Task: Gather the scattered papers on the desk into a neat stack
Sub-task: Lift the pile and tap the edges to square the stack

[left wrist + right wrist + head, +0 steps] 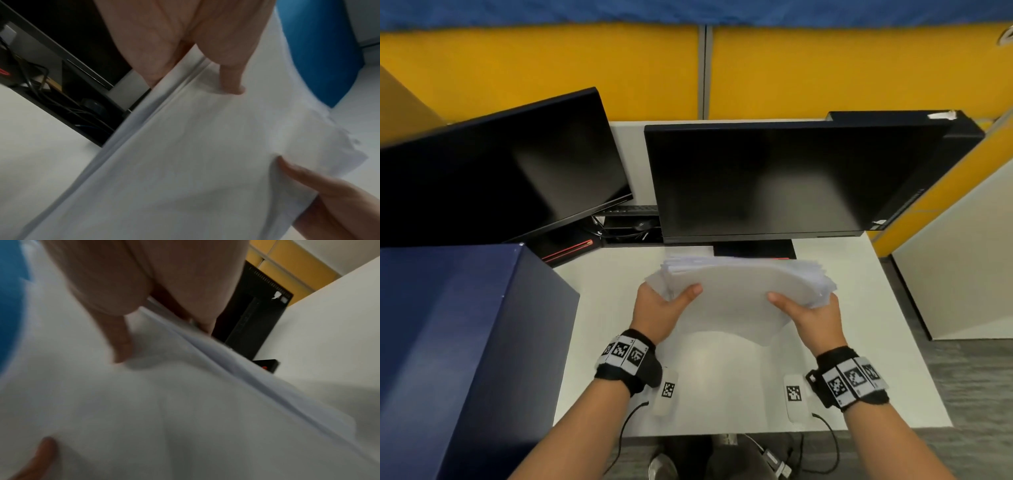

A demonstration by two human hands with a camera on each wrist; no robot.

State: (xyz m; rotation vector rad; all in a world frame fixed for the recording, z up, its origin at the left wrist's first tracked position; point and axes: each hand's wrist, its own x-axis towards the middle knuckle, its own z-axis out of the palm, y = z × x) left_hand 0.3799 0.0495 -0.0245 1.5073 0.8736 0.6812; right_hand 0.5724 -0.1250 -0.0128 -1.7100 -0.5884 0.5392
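No word, brand or number can be read anywhere in these views. The only signs are black-and-white square code markers: a row of them on the band at the left wrist [624,353], another row on the band at the right wrist [854,378], and one each on the two small white tags [668,390] lying on the desk [887,377] near its front edge. A tiny mark sits at a corner of one left-band marker, too small to make out, and the sheets of the paper stack [736,294] show blank.
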